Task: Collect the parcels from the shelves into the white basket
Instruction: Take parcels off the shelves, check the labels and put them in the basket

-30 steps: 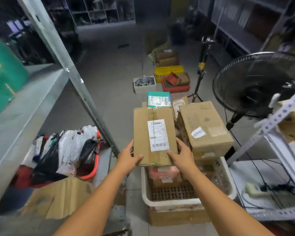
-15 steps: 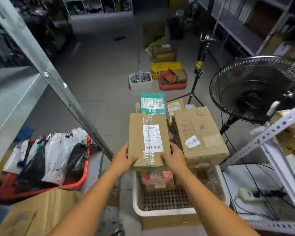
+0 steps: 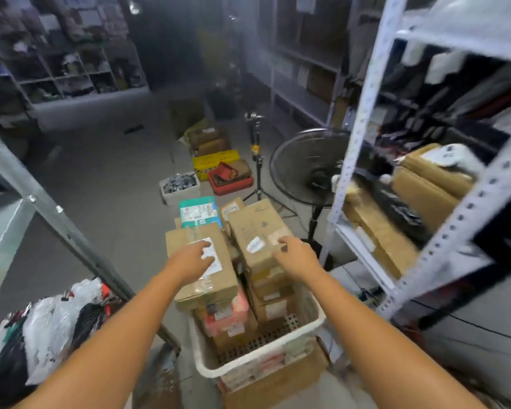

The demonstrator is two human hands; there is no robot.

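Holding nothing: my left hand [image 3: 194,259], fingers relaxed, over the labelled parcel [image 3: 226,280] stacked in the near white basket [image 3: 248,364]; my right hand [image 3: 292,255], fingers loose, over the larger box [image 3: 254,225]; more parcels [image 3: 422,184] on the right shelf [image 3: 366,98].

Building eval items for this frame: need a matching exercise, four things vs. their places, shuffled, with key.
1 left hand
2 teal parcel
3 fan
4 yellow crate

A on the floor, far down the aisle
B over the labelled box
C far end of the white basket pile
D beside the white shelf

Pairs: 1-B, 2-C, 3-D, 4-A
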